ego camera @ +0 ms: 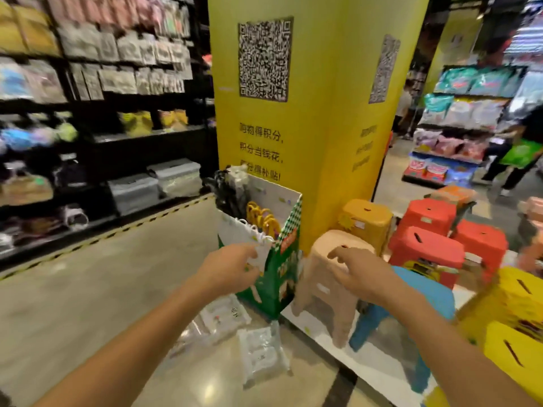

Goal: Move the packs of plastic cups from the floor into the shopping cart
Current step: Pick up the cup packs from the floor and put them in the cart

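Two bare forearms reached forward from the bottom of the view. The left hand [232,268] was palm down, fingers loosely bent and gripping nothing. Its fingertips overlapped the white upper front of a green cardboard display box [282,277]; blur hid whether they touched it. The right hand [358,271] hovered just right of that box, palm down, fingers spread and slightly curled, also empty, above a beige stool [326,292].

The clear packs of plastic cups [226,315] lay on the pale floor [73,304] at the foot of the box, below the left hand. One rested close against the box's base. The nearest pack [261,351] lay flat just in front of it, towards the viewer. More clear plastic to their left was too blurred to count.

Inside the box stood yellow curved handles [264,218] and dark bundled items [229,192]. Directly behind the box rose a yellow pillar [317,142] bearing a printed square code [264,58]. Right of the box, beyond the beige stool, a white platform [367,368] carried orange, red, blue and yellow stools. Left of the box, across the aisle, dark shelves [152,136] held blurred packaged goods.
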Demonstrator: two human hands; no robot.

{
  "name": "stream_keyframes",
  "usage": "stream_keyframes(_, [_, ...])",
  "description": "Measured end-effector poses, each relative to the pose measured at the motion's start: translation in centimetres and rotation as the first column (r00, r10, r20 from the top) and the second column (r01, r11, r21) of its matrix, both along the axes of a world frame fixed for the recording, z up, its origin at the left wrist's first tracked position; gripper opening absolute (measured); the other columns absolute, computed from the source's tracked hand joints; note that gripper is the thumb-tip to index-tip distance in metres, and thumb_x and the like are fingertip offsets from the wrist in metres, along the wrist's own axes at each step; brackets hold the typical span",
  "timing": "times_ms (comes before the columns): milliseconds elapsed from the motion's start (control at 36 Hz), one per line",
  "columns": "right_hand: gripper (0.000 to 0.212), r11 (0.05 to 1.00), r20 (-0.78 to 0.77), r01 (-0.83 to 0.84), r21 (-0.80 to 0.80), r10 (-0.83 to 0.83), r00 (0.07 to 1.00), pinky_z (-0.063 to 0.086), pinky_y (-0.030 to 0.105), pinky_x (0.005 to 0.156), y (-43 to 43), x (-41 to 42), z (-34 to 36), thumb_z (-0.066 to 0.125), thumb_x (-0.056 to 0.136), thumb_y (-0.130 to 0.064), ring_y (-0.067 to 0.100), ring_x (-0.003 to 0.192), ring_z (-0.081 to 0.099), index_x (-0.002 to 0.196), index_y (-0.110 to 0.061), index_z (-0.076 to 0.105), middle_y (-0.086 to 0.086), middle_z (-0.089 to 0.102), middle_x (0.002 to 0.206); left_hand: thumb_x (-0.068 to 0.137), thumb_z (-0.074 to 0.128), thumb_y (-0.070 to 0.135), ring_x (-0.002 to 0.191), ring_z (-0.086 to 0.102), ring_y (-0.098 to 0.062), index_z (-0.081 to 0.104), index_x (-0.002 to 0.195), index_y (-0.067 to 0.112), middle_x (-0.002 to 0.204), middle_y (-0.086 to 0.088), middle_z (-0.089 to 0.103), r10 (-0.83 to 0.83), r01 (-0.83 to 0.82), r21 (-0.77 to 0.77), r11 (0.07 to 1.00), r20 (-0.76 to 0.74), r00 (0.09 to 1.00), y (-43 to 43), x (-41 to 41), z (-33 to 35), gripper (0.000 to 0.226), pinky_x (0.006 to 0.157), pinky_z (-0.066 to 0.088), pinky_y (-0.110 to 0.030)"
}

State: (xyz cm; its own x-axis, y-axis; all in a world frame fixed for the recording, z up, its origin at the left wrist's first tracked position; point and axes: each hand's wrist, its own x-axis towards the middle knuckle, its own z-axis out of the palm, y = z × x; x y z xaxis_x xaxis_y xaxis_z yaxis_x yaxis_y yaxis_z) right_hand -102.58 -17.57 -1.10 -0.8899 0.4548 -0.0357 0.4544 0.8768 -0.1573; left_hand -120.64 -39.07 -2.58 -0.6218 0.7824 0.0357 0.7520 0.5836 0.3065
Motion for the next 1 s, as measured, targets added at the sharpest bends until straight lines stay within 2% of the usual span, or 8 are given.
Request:
stream_keyframes(167, [0.037, 0.995, 0.007, -0.087, -0.046, 0.087, 0.996, 0.055, 0.041, 0.097, 0.2, -5.4, -0.9, 0.048, 0.109, -0.042, 0.023, 0.119, 0.062, 0.14, -0.024, 0.057, 0.002, 0.066, 0.134, 0.082, 0.041, 0.048, 0.094, 0.061, -0.011, 0.06, 0.122, 0.032, 0.107, 0.007, 0.067, 0.07, -0.07, -0.011, 0.997, 0.031, 0.997, -0.4, -3.7, -1.8, 0.047, 0.081, 0.056, -0.04])
stream_keyframes(306, [0.042, 0.989, 0.007, -0.129, -0.067, 0.13, 0.991, 0.056, 0.043, 0.096, 3.2, -7.8, -2.0, 0.048, 0.109, -0.043, 0.024, 0.122, 0.062, 0.146, -0.025, 0.053, 0.003, 0.064, 0.139, 0.093, 0.052, 0.037, 0.101, 0.061, -0.016, 0.06, 0.126, 0.02, 0.114, 0.001, 0.065, 0.098, -0.097, -0.022, 0.995, 0.018, 0.995, 2.5, -4.9, -1.9, 0.038, 0.088, 0.053, -0.038])
stream_keyframes(472, [0.043, 0.985, 0.005, -0.164, -0.053, 0.164, 0.986, 0.055, 0.041, 0.093, 8.2, -10.2, -2.6, 0.047, 0.109, -0.044, 0.022, 0.124, 0.061, 0.148, -0.027, 0.051, 0.001, 0.063, 0.14, 0.093, 0.053, 0.036, 0.104, 0.059, -0.013, 0.059, 0.127, 0.022, 0.118, 0.002, 0.063, 0.105, -0.105, -0.027, 0.994, 0.006, 0.994, 7.5, -6.9, -2.7, 0.037, 0.089, 0.051, -0.033])
stream_keyframes(611, [0.043, 0.985, 0.0, -0.161, -0.06, 0.161, 0.987, 0.058, 0.041, 0.094, 11.5, -12.3, -3.1, 0.049, 0.108, -0.044, 0.02, 0.121, 0.063, 0.147, -0.028, 0.052, -0.001, 0.065, 0.138, 0.093, 0.053, 0.036, 0.104, 0.058, -0.01, 0.058, 0.128, 0.023, 0.12, 0.003, 0.062, 0.099, -0.098, -0.026, 0.995, 0.017, 0.995, 10.7, -8.7, -3.3, 0.037, 0.086, 0.049, -0.025])
stream_keyframes(722, [0.04, 0.987, 0.025, -0.145, -0.069, 0.147, 0.989, 0.059, 0.041, 0.093, 12.8, -14.3, -3.5, 0.049, 0.107, -0.044, 0.02, 0.119, 0.064, 0.143, -0.026, 0.055, 0.0, 0.067, 0.135, 0.092, 0.052, 0.037, 0.106, 0.058, -0.012, 0.058, 0.128, 0.023, 0.122, 0.003, 0.062, 0.101, -0.101, -0.027, 0.995, 0.017, 0.995, 11.9, -11.0, -4.0, 0.039, 0.09, 0.05, -0.03])
stream_keyframes(861, [0.039, 0.992, 0.039, -0.123, -0.043, 0.125, 0.991, 0.059, 0.038, 0.093, 13.3, -17.9, -3.6, 0.049, 0.108, -0.044, 0.02, 0.119, 0.064, 0.142, -0.025, 0.056, 0.001, 0.067, 0.135, 0.094, 0.052, 0.035, 0.111, 0.057, -0.011, 0.058, 0.129, 0.022, 0.124, 0.004, 0.061, 0.062, -0.061, -0.008, 0.998, 0.014, 0.998, 12.6, -15.0, -4.7, 0.038, 0.092, 0.048, -0.027])
stream_keyframes(1000, [0.039, 0.998, 0.002, -0.053, -0.032, 0.053, 0.999, 0.06, 0.04, 0.093, 11.7, -22.6, -4.1, 0.049, 0.108, -0.046, 0.02, 0.118, 0.065, 0.139, -0.025, 0.058, 0.001, 0.068, 0.133, 0.093, 0.051, 0.04, 0.111, 0.057, -0.012, 0.057, 0.131, 0.026, 0.125, 0.005, 0.061, 0.007, -0.007, -0.006, 1.0, 0.005, 1.0, 11.9, -21.1, -5.5, 0.041, 0.092, 0.052, -0.033])
